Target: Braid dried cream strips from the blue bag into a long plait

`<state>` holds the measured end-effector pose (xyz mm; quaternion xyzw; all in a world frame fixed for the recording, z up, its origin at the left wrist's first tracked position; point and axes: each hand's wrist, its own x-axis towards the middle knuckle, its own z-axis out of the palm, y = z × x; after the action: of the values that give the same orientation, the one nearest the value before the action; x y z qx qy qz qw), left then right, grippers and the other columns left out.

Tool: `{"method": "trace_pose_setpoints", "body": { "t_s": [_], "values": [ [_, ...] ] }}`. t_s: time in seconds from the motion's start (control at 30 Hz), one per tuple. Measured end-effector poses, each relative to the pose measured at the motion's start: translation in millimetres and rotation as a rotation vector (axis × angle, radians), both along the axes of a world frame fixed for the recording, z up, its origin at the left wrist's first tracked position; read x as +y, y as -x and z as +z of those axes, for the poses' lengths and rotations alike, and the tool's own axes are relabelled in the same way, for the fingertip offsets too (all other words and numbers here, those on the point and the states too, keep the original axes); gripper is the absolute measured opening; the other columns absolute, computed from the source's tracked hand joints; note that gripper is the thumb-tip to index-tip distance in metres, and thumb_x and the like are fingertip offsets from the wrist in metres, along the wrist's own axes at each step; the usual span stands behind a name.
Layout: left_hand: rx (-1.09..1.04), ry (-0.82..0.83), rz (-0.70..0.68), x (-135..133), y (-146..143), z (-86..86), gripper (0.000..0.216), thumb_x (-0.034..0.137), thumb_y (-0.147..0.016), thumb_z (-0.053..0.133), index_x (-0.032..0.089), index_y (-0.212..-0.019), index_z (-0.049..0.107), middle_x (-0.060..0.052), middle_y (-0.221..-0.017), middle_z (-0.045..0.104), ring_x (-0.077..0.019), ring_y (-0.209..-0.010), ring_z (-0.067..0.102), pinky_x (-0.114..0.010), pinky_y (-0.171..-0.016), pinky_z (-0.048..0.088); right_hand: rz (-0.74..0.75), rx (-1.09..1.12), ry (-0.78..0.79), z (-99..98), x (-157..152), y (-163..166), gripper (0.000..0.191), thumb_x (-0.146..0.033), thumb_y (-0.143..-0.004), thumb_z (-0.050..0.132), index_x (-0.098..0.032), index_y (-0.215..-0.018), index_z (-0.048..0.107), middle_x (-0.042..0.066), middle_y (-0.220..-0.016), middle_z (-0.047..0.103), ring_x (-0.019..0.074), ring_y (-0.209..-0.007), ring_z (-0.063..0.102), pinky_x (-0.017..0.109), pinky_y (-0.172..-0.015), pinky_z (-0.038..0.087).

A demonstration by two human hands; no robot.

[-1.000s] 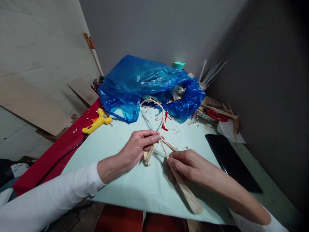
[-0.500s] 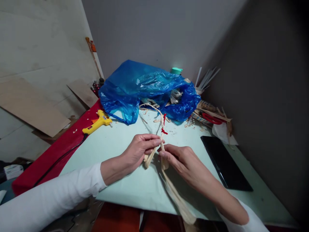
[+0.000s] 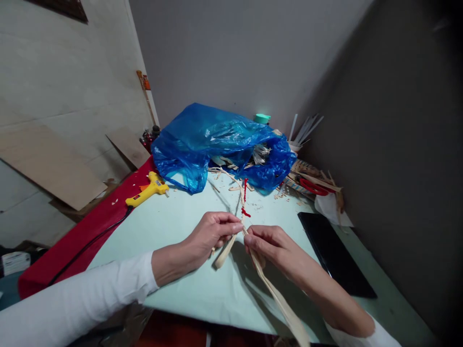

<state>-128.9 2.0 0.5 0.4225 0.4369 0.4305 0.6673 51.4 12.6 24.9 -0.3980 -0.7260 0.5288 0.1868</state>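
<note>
Pale, dried plant-fibre strips (image 3: 277, 295) meet in a thin twisted cord (image 3: 242, 195) that runs away from me over the table. My left hand (image 3: 210, 237) pinches the cord's near end between thumb and fingers; a short folded strip hangs below it. Close beside it, my right hand (image 3: 269, 243) is closed on the long strip, whose loose end trails toward the table's front edge. Red ties (image 3: 245, 212) sit on or against the cord beyond my fingertips. The fingertips of both hands almost touch.
A crumpled blue plastic bag (image 3: 217, 140) lies at the back. To the left is a yellow glue gun (image 3: 147, 190) with a black cable. A black flat panel (image 3: 336, 255) rests at right, near red-handled scissors (image 3: 316, 187). White sticks (image 3: 306, 130) stand in a cup. Fibre scraps litter the tabletop.
My right hand has shifted slightly right, drawing the long strip out straighter to the right. My left hand keeps its pinch. The whole view has tipped a little upward.
</note>
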Motion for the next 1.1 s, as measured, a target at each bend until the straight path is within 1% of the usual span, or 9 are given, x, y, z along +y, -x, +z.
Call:
{"method": "trace_pose_setpoints", "body": {
  "t_s": [0.17, 0.33, 0.5, 0.57, 0.7, 0.77, 0.83, 0.93, 1.1],
  "values": [
    [0.036, 0.017, 0.012, -2.2, -3.4, -1.3, 0.021, 0.031, -0.074, 0.071, 0.011, -0.079, 0.069, 0.004, -0.053, 0.049, -0.0023, -0.042, 0.022, -0.022, -0.042, 0.011, -0.034, -0.077, -0.168, -3.1, -8.4, 5.8, 0.039, -0.039, -0.094, 0.041, -0.018, -0.06, 0.039, -0.003, -0.055, 0.037, 0.0096, -0.053, 0.032, 0.024, -0.051, 0.024],
    [0.079, -0.025, 0.035, -4.6, -4.4, -4.3, 0.023, 0.035, -0.075, 0.071, 0.012, -0.077, 0.072, 0.006, -0.047, 0.041, -0.0038, -0.042, 0.022, -0.023, -0.043, 0.013, -0.07, -0.263, -0.471, -14.9, -18.9, 16.2, 0.036, -0.035, -0.096, 0.037, -0.018, -0.067, 0.05, 0.0, -0.056, 0.047, 0.0105, -0.048, 0.035, 0.027, -0.053, 0.023],
    [0.125, -0.042, 0.073, -7.0, -3.4, 0.9, 0.021, 0.032, -0.07, 0.075, 0.013, -0.08, 0.075, 0.002, -0.055, 0.055, -0.0049, -0.046, 0.032, -0.022, -0.046, 0.023, -0.012, -0.384, -0.627, -19.9, -21.2, 15.8, 0.032, -0.03, -0.097, 0.035, -0.017, -0.081, 0.059, 0.005, -0.062, 0.059, 0.0132, -0.05, 0.045, 0.028, -0.055, 0.023],
    [0.106, -0.056, 0.081, -7.8, -2.5, 2.9, 0.02, 0.03, -0.069, 0.076, 0.014, -0.079, 0.075, 0.0, -0.063, 0.061, -0.0056, -0.05, 0.039, -0.022, -0.049, 0.026, -0.011, -0.333, -0.595, -14.5, -19.1, 11.2, 0.033, -0.035, -0.096, 0.04, -0.018, -0.076, 0.059, 0.004, -0.062, 0.059, 0.0132, -0.052, 0.047, 0.028, -0.056, 0.025],
    [0.079, -0.052, 0.066, -8.5, -1.0, 4.4, 0.02, 0.031, -0.072, 0.074, 0.013, -0.081, 0.075, 0.0, -0.058, 0.058, -0.005, -0.048, 0.035, -0.021, -0.047, 0.024, -0.232, -0.163, -0.454, -1.3, -10.5, 5.0, 0.031, -0.042, -0.093, 0.048, -0.018, -0.076, 0.059, 0.004, -0.073, 0.061, 0.016, -0.067, 0.053, 0.027, -0.065, 0.035],
    [0.058, -0.053, 0.051, -8.5, -0.8, 4.3, 0.022, 0.031, -0.074, 0.072, 0.012, -0.084, 0.075, -0.001, -0.059, 0.059, -0.0057, -0.048, 0.038, -0.021, -0.047, 0.025, -0.174, -0.023, -0.287, -0.4, -6.6, 6.7, 0.026, -0.042, -0.094, 0.048, -0.018, -0.093, 0.059, 0.006, -0.088, 0.063, 0.0175, -0.08, 0.055, 0.028, -0.072, 0.039],
    [0.021, -0.058, 0.029, -8.5, -1.0, 3.8, 0.024, 0.031, -0.075, 0.071, 0.013, -0.091, 0.075, -0.002, -0.063, 0.062, -0.0071, -0.05, 0.044, -0.021, -0.048, 0.03, -0.046, 0.117, -0.072, -4.2, -4.9, 11.1, 0.027, -0.043, -0.095, 0.045, -0.018, -0.1, 0.055, 0.004, -0.086, 0.061, 0.0156, -0.077, 0.054, 0.027, -0.07, 0.041],
    [0.023, -0.059, 0.032, -9.0, -1.1, 2.8, 0.027, 0.031, -0.076, 0.071, 0.014, -0.096, 0.075, 0.0, -0.057, 0.059, -0.0064, -0.048, 0.042, -0.02, -0.049, 0.033, -0.036, 0.246, 0.156, -12.8, -5.9, 17.9, 0.03, -0.047, -0.094, 0.046, -0.017, -0.097, 0.052, -0.004, -0.066, 0.045, 0.0097, -0.056, 0.041, 0.022, -0.052, 0.033],
    [0.012, -0.07, 0.042, -11.2, -1.6, 2.9, 0.032, 0.033, -0.075, 0.072, 0.014, -0.101, 0.074, -0.001, -0.061, 0.061, -0.0089, -0.055, 0.049, -0.02, -0.053, 0.037, -0.09, 0.364, 0.309, -17.9, -6.9, 19.8, 0.036, -0.05, -0.09, 0.052, -0.016, -0.101, 0.054, -0.008, -0.062, 0.03, 0.0066, -0.049, 0.022, 0.021, -0.042, 0.015]
  ]
}}
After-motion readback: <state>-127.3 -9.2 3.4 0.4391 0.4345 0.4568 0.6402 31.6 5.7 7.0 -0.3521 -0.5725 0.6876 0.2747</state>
